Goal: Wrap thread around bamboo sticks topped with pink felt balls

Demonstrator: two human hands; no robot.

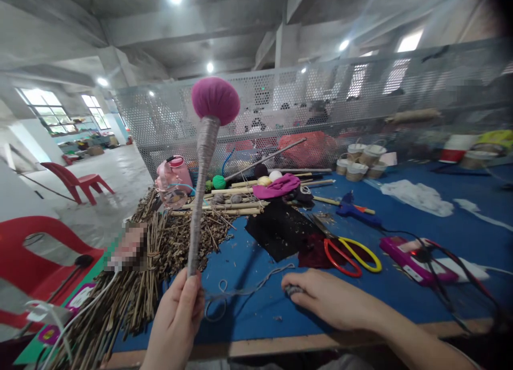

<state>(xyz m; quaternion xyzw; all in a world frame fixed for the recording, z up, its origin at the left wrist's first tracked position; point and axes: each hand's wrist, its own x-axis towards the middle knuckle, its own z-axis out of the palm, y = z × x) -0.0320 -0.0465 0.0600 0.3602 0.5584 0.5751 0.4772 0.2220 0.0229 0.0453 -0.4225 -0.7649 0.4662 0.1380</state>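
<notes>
I hold a gray yarn-wrapped stick [197, 209] nearly upright, well to the left of the red-and-yellow-handled scissors [345, 252], its magenta cloth-covered knob [215, 100] rising above the worktable [256, 327]. The left hand [180, 316] is clasped around the stick's lower end, thumb along the front. The right hand [326, 298], on the near side of the scissors, curls its fingers over a small gray yarn bundle [294, 290]; I cannot tell how firmly it grips. A loose gray yarn strand [249, 292] trails across the blue surface between the two hands, left of the scissors, looping near the left one.

Just left of the scissors lie a dark red cloth [315, 252] and a larger black cloth [276, 228]. Beyond the scissors I see a blue glue gun [356, 210], a bunched magenta cloth [276, 187] and, farther left, a green ball [218, 182]. A magenta-and-white power strip [425, 263] sits to the scissors' right. Dried plant stalks [132, 284] are heaped far to their left, past the stick, and a perforated metal screen [160, 129] stands behind everything on the table.
</notes>
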